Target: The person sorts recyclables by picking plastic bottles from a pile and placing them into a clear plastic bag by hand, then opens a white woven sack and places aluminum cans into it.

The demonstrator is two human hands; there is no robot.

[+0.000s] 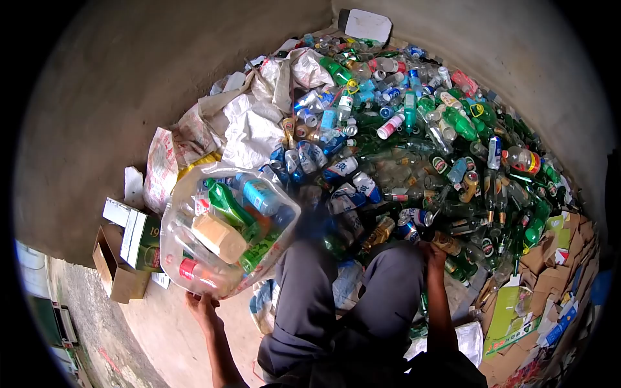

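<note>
My left hand [206,312] grips the lower rim of a clear plastic bag [173,223], fingers closed at its edge. Inside the bag lie a green bottle [226,205], a bottle with a blue label [260,195], a beige container [218,235] and a clear bottle with a red label [202,270]. My right hand [435,256] is beside my right knee, low at the edge of the bottle heap. A gold can [446,242] is right by its fingers. The knee partly hides them, and I cannot tell whether they hold it.
A large heap of glass bottles [414,169], plastic bottles and cans [341,169] spreads before my knees up to the wall. White woven sacks [249,132] lie at its left. An open cardboard box [111,266] stands left of the bag; flattened cardboard [533,304] is piled at right.
</note>
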